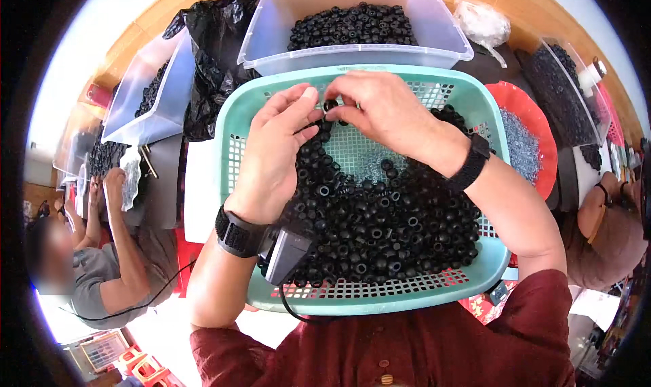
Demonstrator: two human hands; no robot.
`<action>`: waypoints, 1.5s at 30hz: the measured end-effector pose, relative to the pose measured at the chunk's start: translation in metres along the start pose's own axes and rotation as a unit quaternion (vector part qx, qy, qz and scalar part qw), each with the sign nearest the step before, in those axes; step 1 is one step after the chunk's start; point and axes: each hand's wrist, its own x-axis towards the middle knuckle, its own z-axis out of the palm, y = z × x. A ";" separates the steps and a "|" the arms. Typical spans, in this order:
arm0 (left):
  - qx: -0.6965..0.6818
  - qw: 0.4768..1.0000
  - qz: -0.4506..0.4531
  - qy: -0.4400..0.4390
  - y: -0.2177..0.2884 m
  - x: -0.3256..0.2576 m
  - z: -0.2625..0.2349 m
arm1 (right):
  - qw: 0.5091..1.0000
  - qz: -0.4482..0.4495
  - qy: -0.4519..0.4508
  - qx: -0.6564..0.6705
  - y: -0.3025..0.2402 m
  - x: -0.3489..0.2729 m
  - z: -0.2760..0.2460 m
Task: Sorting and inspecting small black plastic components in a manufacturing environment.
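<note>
Over the far side of a turquoise plastic basket, my two hands are raised close together. My right hand pinches a small round black plastic part between thumb and fingertips. Beside it, my left hand has its thumb pressed towards its bent fingers; what they hold, if anything, is hidden. A large heap of black parts, round with hollow openings, fills the near and middle of the basket. Some small clear bits lie on the basket's bare mesh floor. Both wrists wear black bands, the left with a grey device.
Beyond the basket stands a clear bin holding more black parts. A black plastic bag and another clear bin are at left. A red basin of clear bits sits at right. People work on both sides.
</note>
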 end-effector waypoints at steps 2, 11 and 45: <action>-0.043 0.998 0.002 -0.042 -0.002 0.001 -0.001 | 0.993 -0.051 0.085 0.070 -0.007 0.003 -0.007; -0.127 0.984 0.122 0.020 -0.001 0.010 -0.008 | 0.993 -0.071 0.085 0.048 0.009 -0.002 0.008; -0.053 0.991 0.019 -0.123 0.002 0.009 -0.012 | 0.999 -0.044 -0.023 -0.008 0.008 0.000 0.013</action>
